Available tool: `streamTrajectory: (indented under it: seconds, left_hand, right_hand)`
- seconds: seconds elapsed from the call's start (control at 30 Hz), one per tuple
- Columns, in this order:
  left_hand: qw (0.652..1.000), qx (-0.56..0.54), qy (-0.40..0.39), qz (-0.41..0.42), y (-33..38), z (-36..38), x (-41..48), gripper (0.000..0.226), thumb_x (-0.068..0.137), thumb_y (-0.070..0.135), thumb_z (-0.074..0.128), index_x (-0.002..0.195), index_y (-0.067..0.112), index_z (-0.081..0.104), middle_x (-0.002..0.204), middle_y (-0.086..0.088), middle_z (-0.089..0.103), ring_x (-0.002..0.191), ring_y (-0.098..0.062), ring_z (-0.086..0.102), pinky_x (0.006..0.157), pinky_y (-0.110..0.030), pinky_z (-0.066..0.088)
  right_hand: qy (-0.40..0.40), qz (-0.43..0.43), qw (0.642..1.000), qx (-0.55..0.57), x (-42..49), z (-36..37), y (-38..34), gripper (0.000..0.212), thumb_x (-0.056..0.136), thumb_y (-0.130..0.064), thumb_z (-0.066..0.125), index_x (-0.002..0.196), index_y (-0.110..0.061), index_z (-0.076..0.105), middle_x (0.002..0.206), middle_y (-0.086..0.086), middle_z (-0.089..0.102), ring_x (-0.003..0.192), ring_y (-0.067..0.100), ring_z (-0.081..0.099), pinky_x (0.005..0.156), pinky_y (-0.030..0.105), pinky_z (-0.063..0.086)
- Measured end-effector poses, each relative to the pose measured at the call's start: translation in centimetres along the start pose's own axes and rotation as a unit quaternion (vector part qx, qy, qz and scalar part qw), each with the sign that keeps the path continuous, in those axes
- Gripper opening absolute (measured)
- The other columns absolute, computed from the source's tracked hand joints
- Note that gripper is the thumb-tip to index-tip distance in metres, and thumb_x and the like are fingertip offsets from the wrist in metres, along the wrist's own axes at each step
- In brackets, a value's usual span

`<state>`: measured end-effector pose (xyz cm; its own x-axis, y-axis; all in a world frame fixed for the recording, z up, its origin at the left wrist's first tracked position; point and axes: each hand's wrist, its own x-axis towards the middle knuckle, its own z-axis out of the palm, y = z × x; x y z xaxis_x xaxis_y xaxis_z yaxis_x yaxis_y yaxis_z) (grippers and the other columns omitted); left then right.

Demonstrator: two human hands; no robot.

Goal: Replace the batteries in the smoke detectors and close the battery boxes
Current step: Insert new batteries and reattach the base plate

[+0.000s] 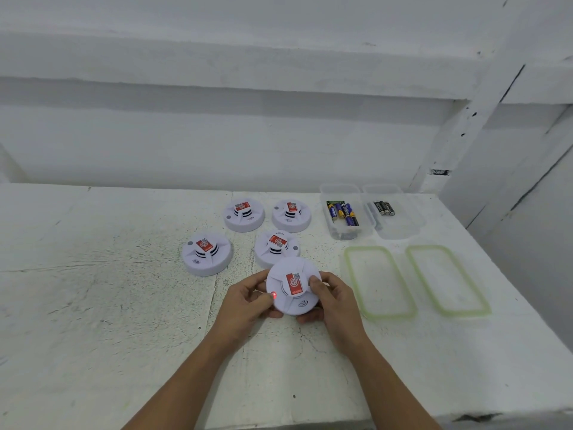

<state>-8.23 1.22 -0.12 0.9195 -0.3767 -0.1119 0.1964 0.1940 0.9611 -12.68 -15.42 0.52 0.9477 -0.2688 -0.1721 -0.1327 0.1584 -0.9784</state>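
White smoke detector (293, 287), red lamp (273, 295) lit, is gripped at its rim by left hand (248, 301) and right hand (330, 301), toward the tabletop's (93, 305) near edge. It seems closed and likely needs setting down next.

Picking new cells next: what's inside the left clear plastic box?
The left clear plastic box holds several blue-and-yellow cylindrical batteries, loosely piled. Whatever lies under the pile is covered.
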Motion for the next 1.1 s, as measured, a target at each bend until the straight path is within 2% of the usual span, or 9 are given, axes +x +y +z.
streamTrajectory:
  seconds: [0.23, 0.33, 0.5, 0.67, 0.87, 1.03, 1.1]
  left_hand:
    - [1.000, 0.000, 0.001, 0.007, 0.02, 0.07, -0.15, 0.043, 0.080, -0.004, 0.057, 0.122, 0.006, 0.062, 0.104, -0.024, 0.069, 0.084, -0.028, 0.070, 0.069, -0.036, 0.060]
    - [1.000, 0.018, 0.010, 0.021, -0.14, 0.04, -0.36, 0.045, 0.079, 0.002, 0.058, 0.124, 0.009, 0.062, 0.103, -0.020, 0.070, 0.085, -0.031, 0.068, 0.073, -0.041, 0.059]
    - [0.999, 0.032, 0.020, 0.030, -0.35, -0.15, -0.35, 0.041, 0.088, -0.008, 0.056, 0.124, 0.011, 0.062, 0.102, -0.018, 0.070, 0.087, -0.033, 0.068, 0.075, -0.041, 0.059]
    - [0.999, 0.021, 0.023, 0.033, -0.49, -0.04, -0.37, 0.046, 0.077, 0.005, 0.058, 0.122, 0.010, 0.063, 0.101, -0.020, 0.069, 0.084, -0.029, 0.068, 0.074, -0.041, 0.058]
    - [0.999, 0.024, 0.024, 0.038, -0.66, -0.12, -0.27, 0.047, 0.076, 0.006, 0.058, 0.123, 0.009, 0.062, 0.101, -0.021, 0.068, 0.083, -0.029, 0.068, 0.071, -0.038, 0.059]
    - [0.998, 0.006, 0.035, 0.046, -0.71, -0.16, -0.15, 0.037, 0.087, -0.010, 0.057, 0.119, 0.008, 0.063, 0.096, -0.019, 0.070, 0.082, -0.028, 0.067, 0.068, -0.034, 0.059]
    - [0.997, -0.008, 0.052, 0.048, -0.79, -0.22, -0.03, 0.033, 0.087, -0.007, 0.059, 0.116, 0.009, 0.064, 0.091, -0.015, 0.071, 0.081, -0.026, 0.067, 0.067, -0.032, 0.058]
  right_hand:
    - [0.000, -0.001, 1.000, -0.005, -0.21, 0.04, -0.17, 0.018, 0.096, -0.020, 0.054, 0.102, -0.006, 0.064, 0.088, 0.012, 0.073, 0.071, 0.028, 0.070, 0.056, 0.040, 0.057]
    - [0.003, -0.002, 1.000, -0.008, -0.24, 0.08, -0.22, 0.018, 0.096, -0.020, 0.054, 0.100, -0.006, 0.064, 0.086, 0.011, 0.073, 0.069, 0.027, 0.070, 0.056, 0.039, 0.057]
    - [0.006, -0.003, 1.000, -0.009, -0.27, 0.11, -0.14, 0.019, 0.096, -0.020, 0.054, 0.101, -0.005, 0.065, 0.087, 0.009, 0.073, 0.072, 0.025, 0.071, 0.055, 0.036, 0.056]
    - [0.008, -0.005, 1.000, -0.010, -0.36, 0.15, -0.07, 0.019, 0.096, -0.020, 0.053, 0.101, -0.006, 0.065, 0.087, 0.008, 0.074, 0.072, 0.025, 0.071, 0.057, 0.037, 0.057]
    - [0.008, -0.009, 1.000, -0.022, -0.23, 0.06, 0.18, 0.020, 0.096, -0.022, 0.054, 0.103, -0.007, 0.065, 0.090, 0.009, 0.073, 0.077, 0.027, 0.071, 0.060, 0.040, 0.058]
    - [0.012, -0.012, 1.000, -0.026, -0.17, -0.01, 0.30, 0.019, 0.095, -0.021, 0.054, 0.100, -0.007, 0.065, 0.088, 0.008, 0.074, 0.074, 0.029, 0.071, 0.062, 0.046, 0.058]
    - [0.013, -0.012, 0.999, -0.027, -0.12, -0.06, 0.36, 0.018, 0.095, -0.021, 0.055, 0.099, -0.006, 0.066, 0.086, 0.007, 0.074, 0.070, 0.030, 0.070, 0.065, 0.050, 0.058]
